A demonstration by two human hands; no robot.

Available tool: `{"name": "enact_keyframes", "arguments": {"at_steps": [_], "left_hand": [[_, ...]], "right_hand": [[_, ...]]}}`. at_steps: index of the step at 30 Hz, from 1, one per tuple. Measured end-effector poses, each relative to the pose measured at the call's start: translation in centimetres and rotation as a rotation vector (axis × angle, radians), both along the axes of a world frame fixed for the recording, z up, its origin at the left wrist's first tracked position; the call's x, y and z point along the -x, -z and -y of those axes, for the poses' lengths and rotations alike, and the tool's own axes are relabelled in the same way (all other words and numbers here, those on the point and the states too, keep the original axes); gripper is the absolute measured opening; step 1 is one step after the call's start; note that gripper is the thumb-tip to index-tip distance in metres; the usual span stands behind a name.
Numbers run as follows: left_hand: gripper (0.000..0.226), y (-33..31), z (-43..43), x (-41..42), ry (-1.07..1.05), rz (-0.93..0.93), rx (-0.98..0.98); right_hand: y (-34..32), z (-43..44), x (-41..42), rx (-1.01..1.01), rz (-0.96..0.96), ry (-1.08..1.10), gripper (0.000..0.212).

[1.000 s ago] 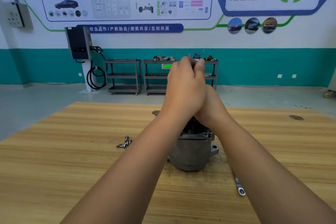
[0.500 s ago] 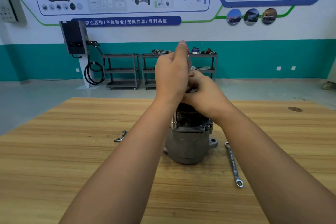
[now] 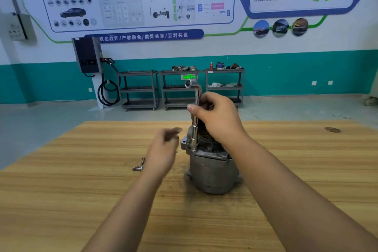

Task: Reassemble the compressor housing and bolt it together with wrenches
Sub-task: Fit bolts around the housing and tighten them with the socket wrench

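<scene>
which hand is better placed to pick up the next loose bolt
Left. The left hand looks empty and hovers beside the loose bolts, while the right hand grips the socket wrench standing on the compressor housing.

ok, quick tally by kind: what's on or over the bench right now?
Compressor: 1
Wrench, upright on the compressor, gripped by the right hand: 1
Small metal piece left of the compressor, kind unclear: 1
Total: 3
</scene>
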State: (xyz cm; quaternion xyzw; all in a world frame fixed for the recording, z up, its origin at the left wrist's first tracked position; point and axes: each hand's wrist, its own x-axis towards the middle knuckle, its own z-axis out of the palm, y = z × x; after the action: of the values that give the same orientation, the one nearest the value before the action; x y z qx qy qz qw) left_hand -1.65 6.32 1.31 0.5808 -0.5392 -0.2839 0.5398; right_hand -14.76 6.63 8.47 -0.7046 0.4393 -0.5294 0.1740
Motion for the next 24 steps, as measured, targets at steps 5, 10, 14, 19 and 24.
{"name": "enact_keyframes", "arguments": {"at_steps": [5, 10, 14, 19, 24], "left_hand": [[0.027, 5.8, 0.2, -0.4, -0.118, 0.351, -0.133], [0.026, 6.5, 2.0, -5.1, -0.326, 0.612, -0.169], [0.031, 7.4, 3.0, -8.4, -0.424, 0.694, -0.222], [0.021, 8.5, 3.3, -9.1, -0.41, 0.721, -0.221], [0.022, 9.0, 3.6, -9.3, -0.412, 0.89, -0.237]], "right_hand": [[-0.5, -0.2, 0.8, -0.021, 0.408, -0.113, 0.012], [0.4, -0.4, 5.1, -0.008, 0.58, -0.285, 0.013], [3.7, 0.1, 7.4, -0.047, 0.753, -0.282, 0.021], [8.4, 0.3, 9.0, -0.175, 0.888, -0.261, 0.021], [11.0, 0.1, 8.5, -0.249, 1.022, -0.27, 0.019]]}}
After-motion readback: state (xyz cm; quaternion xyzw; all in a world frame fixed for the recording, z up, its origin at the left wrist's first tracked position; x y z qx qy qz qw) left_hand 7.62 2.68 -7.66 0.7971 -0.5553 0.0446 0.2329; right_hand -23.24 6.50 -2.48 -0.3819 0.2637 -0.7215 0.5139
